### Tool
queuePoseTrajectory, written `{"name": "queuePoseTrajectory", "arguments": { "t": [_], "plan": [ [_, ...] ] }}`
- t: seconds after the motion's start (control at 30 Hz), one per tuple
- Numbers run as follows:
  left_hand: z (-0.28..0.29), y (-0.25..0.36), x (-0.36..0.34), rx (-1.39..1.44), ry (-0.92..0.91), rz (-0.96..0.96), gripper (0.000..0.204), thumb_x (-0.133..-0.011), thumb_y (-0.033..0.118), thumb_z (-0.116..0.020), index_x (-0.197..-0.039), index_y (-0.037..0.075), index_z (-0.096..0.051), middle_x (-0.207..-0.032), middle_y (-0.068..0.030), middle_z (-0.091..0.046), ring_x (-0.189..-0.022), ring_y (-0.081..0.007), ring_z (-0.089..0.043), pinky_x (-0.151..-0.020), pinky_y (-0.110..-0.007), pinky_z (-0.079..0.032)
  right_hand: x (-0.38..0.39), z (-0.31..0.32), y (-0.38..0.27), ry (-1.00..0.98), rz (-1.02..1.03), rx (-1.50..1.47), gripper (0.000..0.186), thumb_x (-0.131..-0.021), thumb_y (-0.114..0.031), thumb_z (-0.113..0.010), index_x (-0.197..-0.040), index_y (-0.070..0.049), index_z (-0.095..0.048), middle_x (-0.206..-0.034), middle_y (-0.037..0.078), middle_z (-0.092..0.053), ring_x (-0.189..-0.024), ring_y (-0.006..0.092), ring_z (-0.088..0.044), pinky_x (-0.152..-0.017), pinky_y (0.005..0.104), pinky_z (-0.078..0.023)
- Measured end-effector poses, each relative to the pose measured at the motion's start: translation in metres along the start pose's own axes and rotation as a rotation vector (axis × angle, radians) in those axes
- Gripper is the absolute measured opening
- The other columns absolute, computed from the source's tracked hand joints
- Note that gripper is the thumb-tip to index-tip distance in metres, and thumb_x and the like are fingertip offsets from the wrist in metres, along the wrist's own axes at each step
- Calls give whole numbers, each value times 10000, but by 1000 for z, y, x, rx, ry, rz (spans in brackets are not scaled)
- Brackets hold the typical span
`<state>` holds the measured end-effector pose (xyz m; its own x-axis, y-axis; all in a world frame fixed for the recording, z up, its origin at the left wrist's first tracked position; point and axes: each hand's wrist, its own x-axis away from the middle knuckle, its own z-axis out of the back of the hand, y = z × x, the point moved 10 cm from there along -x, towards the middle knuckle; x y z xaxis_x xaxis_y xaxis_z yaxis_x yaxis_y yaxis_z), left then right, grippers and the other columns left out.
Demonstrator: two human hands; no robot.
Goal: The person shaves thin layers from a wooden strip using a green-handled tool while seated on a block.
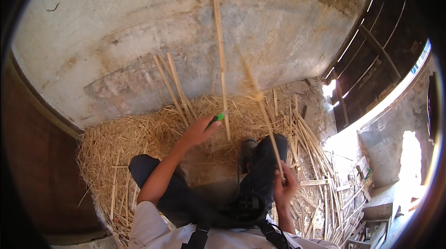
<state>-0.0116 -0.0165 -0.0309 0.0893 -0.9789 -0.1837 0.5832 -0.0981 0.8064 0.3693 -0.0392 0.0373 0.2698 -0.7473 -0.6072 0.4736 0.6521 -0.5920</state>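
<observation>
My left hand (pixel 199 131) is closed round a small knife (pixel 217 118) with a black and green handle; its short blade points up and to the right. In my right hand (pixel 286 185), beside my right knee, is one end of a thin bamboo strip (pixel 269 126). The strip slants away toward the wall, and its far part is smeared by motion, with a blurred straw-coloured patch round it. Just beyond the knife, a long upright strip (pixel 220 49) leans on the wall, its foot in the shavings.
A few more strips (pixel 174 79) lean on the stained wall (pixel 153 21) to the left. Curly shavings (pixel 107 147) cover the floor round my legs. Many cut strips (pixel 320 161) lie heaped at the right, near a dark slatted door (pixel 371 54) and a bright opening.
</observation>
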Motion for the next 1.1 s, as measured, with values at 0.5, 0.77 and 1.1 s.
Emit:
{"name": "queuePoseTrajectory", "arguments": {
  "t": [0.5, 0.77, 1.1],
  "plan": [
    [-15, 38, 9, -194, 69, -141, 418, -1148, 406, -557, -1216, -5, -596, -622, -141, -531, -508, -293, -549, -531, -450, -424, -42, -131, 3, -185, -205, -340, 307, -985, 2, -729, -1291, 8, -764, -940, 147, -774, -754, 196, -772, -712, 320, -595],
    [-21, 31, -4, -251, 116, -111, 427, -1155, 412, -540, -1248, -2, -584, -619, -145, -547, -508, -328, -577, -521, -470, -436, -49, -125, -19, -123, -79, -220, 296, -973, -36, -749, -1266, -17, -784, -987, 156, -800, -834, 269, -786, -742, 357, -597],
    [-24, 43, -12, -248, 97, -149, 438, -1139, 427, -560, -1269, 10, -593, -642, -157, -598, -515, -351, -614, -531, -490, -473, -47, -128, -24, -66, -8, 88, 318, -904, -110, -805, -1219, -148, -822, -1158, 16, -784, -1150, 207, -699, -1125, 460, -296]
  ]
}}
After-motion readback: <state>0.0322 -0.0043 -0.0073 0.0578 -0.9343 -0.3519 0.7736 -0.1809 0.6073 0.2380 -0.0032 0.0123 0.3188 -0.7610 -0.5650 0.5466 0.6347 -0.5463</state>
